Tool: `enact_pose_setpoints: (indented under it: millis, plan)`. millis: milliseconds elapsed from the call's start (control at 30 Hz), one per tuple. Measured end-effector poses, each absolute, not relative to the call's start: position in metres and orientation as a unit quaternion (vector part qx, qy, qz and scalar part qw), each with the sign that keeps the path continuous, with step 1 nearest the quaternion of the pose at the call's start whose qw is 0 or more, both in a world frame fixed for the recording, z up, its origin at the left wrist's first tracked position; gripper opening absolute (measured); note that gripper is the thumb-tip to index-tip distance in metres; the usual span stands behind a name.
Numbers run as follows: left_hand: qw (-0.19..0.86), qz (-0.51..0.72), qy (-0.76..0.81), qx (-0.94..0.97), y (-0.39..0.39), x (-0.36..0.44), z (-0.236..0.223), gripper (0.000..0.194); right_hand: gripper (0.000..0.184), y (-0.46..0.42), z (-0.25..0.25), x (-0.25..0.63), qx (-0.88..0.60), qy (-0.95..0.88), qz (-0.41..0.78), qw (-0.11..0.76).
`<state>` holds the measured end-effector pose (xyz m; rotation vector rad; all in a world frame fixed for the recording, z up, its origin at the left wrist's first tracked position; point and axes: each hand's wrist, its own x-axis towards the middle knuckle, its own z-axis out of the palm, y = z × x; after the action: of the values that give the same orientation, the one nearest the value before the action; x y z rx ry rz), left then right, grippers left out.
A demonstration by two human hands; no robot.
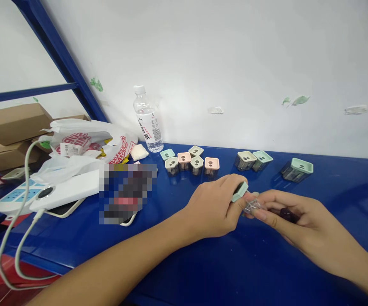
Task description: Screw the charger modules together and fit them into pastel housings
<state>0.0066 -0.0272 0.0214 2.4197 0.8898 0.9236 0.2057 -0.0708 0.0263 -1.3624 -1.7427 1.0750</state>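
Note:
My left hand is closed around a pencil sharpener with a mint-green top; most of its body is hidden by the fingers. Close against it, my right hand pinches a crinkled clear plastic piece between thumb and fingers. A dark round object shows in the curl of the right fingers; its kind is unclear. Behind the hands stand a cream two-hole sharpener and a green one, side by side. Farther right, another green sharpener stands alone.
Several pink, cream and green sharpeners cluster left of centre on the blue table. A water bottle stands by the wall. Plastic bags, a white power bank with a cable, and cardboard boxes crowd the left.

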Motion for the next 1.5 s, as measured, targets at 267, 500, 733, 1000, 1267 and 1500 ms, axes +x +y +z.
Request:
enact_pose_setpoints:
  millis: [267,500,733,1000,1267,1500]
  plan:
    - [0.174,0.36,0.3,0.866,-0.028,0.007,0.018,0.014,0.037,-0.072,0.025,0.203,-0.533,-0.673,0.392,0.331]
    - [0.164,0.375,0.297,0.863,-0.031,0.009,0.018,0.017,0.039,-0.079,0.026,0.198,-0.549,-0.636,0.415,0.347]
    - [0.146,0.384,0.295,0.863,-0.035,0.011,0.021,0.032,0.043,-0.087,0.033,0.191,-0.565,-0.607,0.429,0.358]
    - [0.135,0.363,0.3,0.872,-0.037,0.011,0.023,0.033,0.046,-0.081,0.03,0.197,-0.561,-0.63,0.43,0.322]
    - [0.168,0.356,0.277,0.877,-0.035,0.008,0.02,0.042,0.042,-0.075,0.032,0.201,-0.572,-0.622,0.435,0.31]
    - [0.223,0.332,0.263,0.878,-0.032,0.004,0.018,0.053,0.048,-0.075,0.036,0.2,-0.571,-0.624,0.441,0.3]
